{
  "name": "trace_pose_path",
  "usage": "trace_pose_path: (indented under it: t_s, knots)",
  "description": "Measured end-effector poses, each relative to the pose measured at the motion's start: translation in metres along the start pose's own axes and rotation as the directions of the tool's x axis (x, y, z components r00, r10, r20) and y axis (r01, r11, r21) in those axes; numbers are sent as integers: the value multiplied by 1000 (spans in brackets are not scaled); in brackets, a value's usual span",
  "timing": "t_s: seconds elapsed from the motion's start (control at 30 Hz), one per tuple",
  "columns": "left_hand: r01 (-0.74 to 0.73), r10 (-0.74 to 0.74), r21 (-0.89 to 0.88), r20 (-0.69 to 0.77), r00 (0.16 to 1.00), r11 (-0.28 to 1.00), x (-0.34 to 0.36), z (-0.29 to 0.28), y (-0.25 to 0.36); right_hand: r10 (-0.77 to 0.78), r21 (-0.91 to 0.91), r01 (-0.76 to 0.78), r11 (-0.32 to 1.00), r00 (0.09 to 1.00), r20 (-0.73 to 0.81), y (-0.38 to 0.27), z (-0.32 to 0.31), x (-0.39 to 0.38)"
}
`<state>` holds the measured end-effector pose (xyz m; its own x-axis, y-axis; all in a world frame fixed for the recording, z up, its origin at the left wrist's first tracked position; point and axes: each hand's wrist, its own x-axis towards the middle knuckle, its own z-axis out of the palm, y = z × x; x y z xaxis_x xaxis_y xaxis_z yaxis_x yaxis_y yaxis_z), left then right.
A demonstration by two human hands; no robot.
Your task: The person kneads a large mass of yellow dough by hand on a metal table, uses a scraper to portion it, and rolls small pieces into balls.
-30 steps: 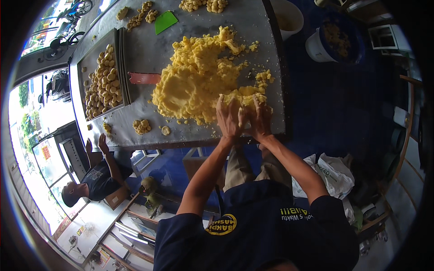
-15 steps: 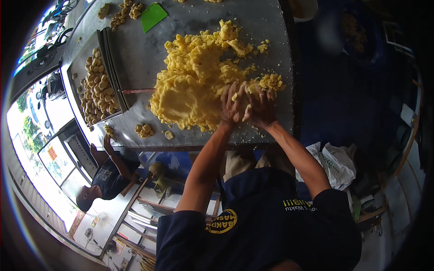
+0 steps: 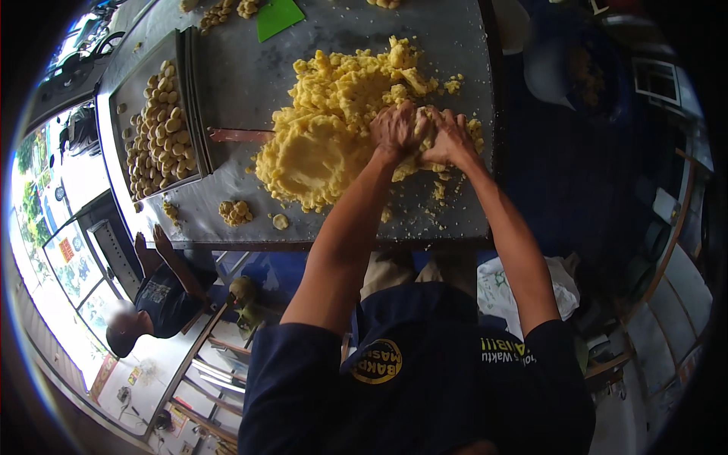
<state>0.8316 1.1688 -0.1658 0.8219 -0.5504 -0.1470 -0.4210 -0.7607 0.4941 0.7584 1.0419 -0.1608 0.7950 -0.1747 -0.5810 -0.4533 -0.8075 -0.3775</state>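
A large crumbly mound of yellow dough (image 3: 341,91) is spread on the metal tabletop, with a smooth hollow pressed into its near left part. At its right side both my hands work in the dough. My left hand (image 3: 396,133) has its fingers curled into it, knuckles up. Close beside it, my right hand (image 3: 449,138) bends its fingers over another clump, thumb toward the left hand. Parts of the fingertips are sunk in dough and hidden. A flat reddish-brown strip (image 3: 239,135) pokes out from under the mound's left side.
Left of the mound lies a tray (image 3: 199,125) with many small round dough pieces (image 3: 159,133). A green scraper (image 3: 278,19) and dough lumps (image 3: 235,213) are on the metal table (image 3: 250,72). Another person (image 3: 163,292) is at the table's left near edge; a white bag (image 3: 523,292) is below right.
My hands have moved away from my body, pushing into the dough, and their fingers have curled more. Loose crumbs now lie where the right hand was. The view has shifted slightly.
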Motion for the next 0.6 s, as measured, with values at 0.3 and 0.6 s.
trace_pose_path:
  t_s: [0.3, 0.6]
  knots:
    - [-82, 83, -14, 124, 989, 997, -11, -11, -7, -169, -44, 172, 984, 834, -525, -2, 58, -29]
    - [-179, 179, 41, 5, 984, 983, -92, -46, 23, -10, 175, 141, 974, 805, -593, -31, 84, -92]
